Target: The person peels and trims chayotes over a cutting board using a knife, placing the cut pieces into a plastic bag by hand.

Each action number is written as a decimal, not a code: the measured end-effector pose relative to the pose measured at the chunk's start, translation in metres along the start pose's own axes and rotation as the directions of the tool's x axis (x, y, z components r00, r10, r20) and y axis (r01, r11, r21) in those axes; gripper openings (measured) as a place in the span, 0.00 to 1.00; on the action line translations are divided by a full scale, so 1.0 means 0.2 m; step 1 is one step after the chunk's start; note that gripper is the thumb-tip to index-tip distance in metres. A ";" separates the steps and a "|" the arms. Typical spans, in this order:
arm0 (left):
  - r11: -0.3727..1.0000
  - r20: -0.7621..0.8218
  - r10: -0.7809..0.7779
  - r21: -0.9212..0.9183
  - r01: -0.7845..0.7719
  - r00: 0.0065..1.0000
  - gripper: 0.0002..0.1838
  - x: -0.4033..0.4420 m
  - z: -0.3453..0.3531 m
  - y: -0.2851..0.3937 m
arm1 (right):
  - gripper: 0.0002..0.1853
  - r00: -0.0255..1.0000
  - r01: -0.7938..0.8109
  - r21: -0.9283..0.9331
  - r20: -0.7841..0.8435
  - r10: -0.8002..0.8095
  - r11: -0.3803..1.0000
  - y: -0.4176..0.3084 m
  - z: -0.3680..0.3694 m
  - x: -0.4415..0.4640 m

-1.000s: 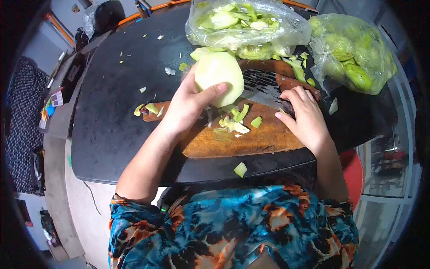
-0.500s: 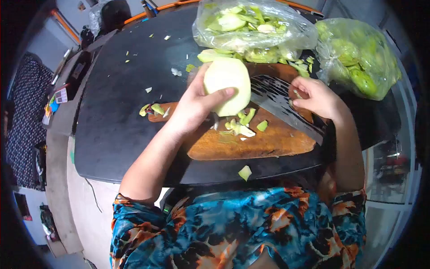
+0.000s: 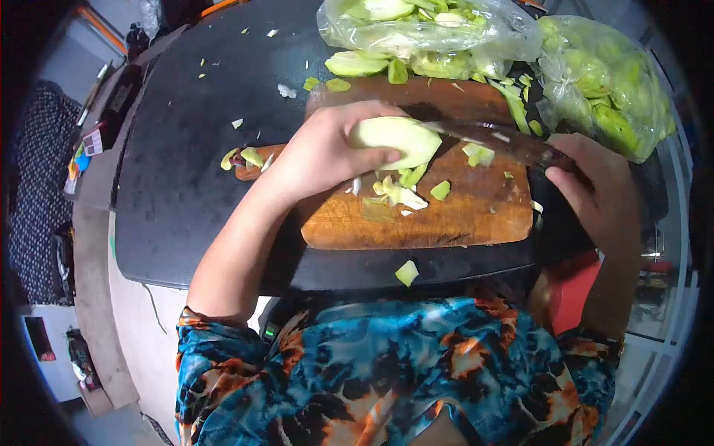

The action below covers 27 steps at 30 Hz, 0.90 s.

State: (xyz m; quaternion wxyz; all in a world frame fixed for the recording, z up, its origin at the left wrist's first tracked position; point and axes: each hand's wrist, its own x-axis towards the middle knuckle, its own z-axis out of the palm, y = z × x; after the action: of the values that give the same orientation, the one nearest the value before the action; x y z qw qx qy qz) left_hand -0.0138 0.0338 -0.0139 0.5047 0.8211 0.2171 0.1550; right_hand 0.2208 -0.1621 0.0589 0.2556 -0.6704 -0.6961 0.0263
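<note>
My left hand (image 3: 338,145) is wrapped round a peeled pale green fruit (image 3: 394,140), its thumb on the near side, above the wooden cutting board (image 3: 461,223). On the right, my right hand (image 3: 591,178) grips the handle of a large knife (image 3: 506,139). The blade is seen nearly edge-on and reaches left to the fruit's upper right end; whether it touches cannot be made out. Green and white scraps (image 3: 401,195) lie on the board below the fruit.
A clear bag of cut green pieces (image 3: 431,33) stands at the board's far side, and a bag of whole green fruit (image 3: 602,89) at the far right. Peelings are scattered on the black table (image 3: 186,223). A red seat (image 3: 574,293) shows below the table's right edge.
My right hand has lifted the knife off the board and turned it, bringing its blade to the fruit. My left hand has tilted the fruit over to the right.
</note>
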 end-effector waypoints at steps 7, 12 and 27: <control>0.996 0.046 0.007 -0.092 -0.003 0.999 0.24 0.01 0.02 -0.02 | 0.12 0.990 0.126 -0.136 -0.040 -0.132 0.983 -0.04 0.10 -0.01; 0.990 0.077 -0.014 -0.142 0.025 0.997 0.26 0.01 0.01 -0.03 | 0.11 0.990 0.141 -0.241 0.022 -0.140 0.960 -0.07 0.10 0.03; 0.993 0.049 0.117 -0.011 -0.116 0.992 0.25 0.01 0.03 -0.04 | 0.07 0.993 0.118 -0.303 0.041 -0.111 0.946 -0.08 0.13 0.10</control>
State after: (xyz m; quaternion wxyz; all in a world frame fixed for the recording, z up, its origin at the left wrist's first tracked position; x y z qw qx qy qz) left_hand -0.0105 0.0343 -0.0228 0.5033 0.8339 0.1556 0.1647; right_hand 0.1973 -0.1362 0.0493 0.1419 -0.6599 -0.7326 -0.0882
